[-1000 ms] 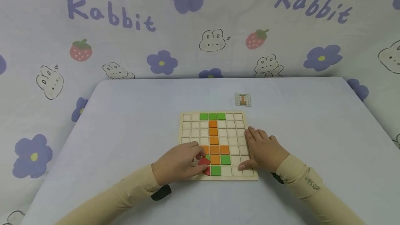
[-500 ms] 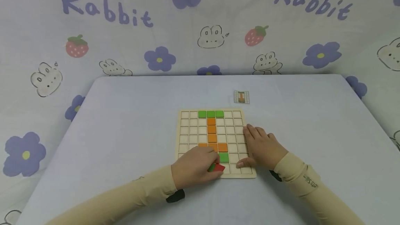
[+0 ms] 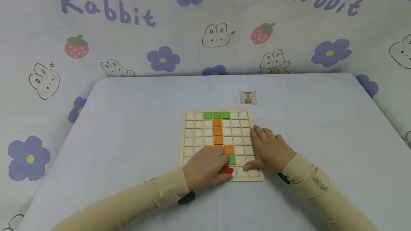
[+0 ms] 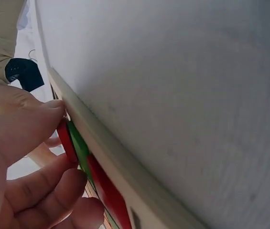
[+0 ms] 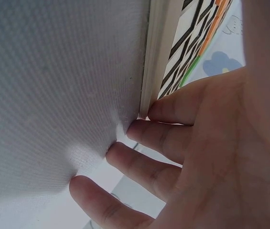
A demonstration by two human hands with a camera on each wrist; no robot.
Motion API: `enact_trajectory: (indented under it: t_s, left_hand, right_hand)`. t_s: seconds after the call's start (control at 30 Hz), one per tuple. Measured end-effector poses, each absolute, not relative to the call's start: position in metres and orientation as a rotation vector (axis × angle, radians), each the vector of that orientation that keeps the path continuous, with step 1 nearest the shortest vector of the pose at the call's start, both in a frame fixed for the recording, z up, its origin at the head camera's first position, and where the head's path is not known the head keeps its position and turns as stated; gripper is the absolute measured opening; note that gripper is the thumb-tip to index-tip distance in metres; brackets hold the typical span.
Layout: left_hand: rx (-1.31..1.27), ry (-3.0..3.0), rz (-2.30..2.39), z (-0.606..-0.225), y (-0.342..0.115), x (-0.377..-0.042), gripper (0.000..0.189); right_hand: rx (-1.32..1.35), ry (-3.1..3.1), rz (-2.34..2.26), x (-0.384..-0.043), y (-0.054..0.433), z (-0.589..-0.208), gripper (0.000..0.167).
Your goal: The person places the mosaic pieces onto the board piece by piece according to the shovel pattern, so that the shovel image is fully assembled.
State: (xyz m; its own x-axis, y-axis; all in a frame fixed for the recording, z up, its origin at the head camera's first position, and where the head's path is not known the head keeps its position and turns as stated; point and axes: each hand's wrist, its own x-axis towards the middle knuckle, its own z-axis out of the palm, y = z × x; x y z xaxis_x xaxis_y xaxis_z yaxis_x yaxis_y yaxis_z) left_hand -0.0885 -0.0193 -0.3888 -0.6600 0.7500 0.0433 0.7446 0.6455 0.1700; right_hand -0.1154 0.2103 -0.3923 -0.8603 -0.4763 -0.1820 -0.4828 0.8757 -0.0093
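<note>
A wooden grid board lies flat on the table, with green and orange square tiles set in its cells. Over its near edge, my left hand pinches a red square tile between thumb and fingers, in the bottom row. The left wrist view shows that red tile tilted beside a green tile; another red tile sits in the board further along. My right hand rests at the board's right edge, fingers extended along the side and thumb on the corner cells.
A small pattern card lies on the white table beyond the board's far edge. Behind the table hangs a cloth printed with rabbits, flowers and strawberries.
My left hand has moved right along the board's bottom row with a red tile in its fingers. The right hand stays at the board's right edge.
</note>
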Motion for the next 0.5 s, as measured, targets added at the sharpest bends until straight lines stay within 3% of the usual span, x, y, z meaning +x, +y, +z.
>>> enact_trajectory:
  t_s: [0.5]
  left_hand:
    - [1.283,2.838,0.314,-0.3918,-0.016,-0.0901,0.035]
  right_hand:
    - [-0.725,2.864,0.054,-0.1148,0.2095,-0.3913,0.118]
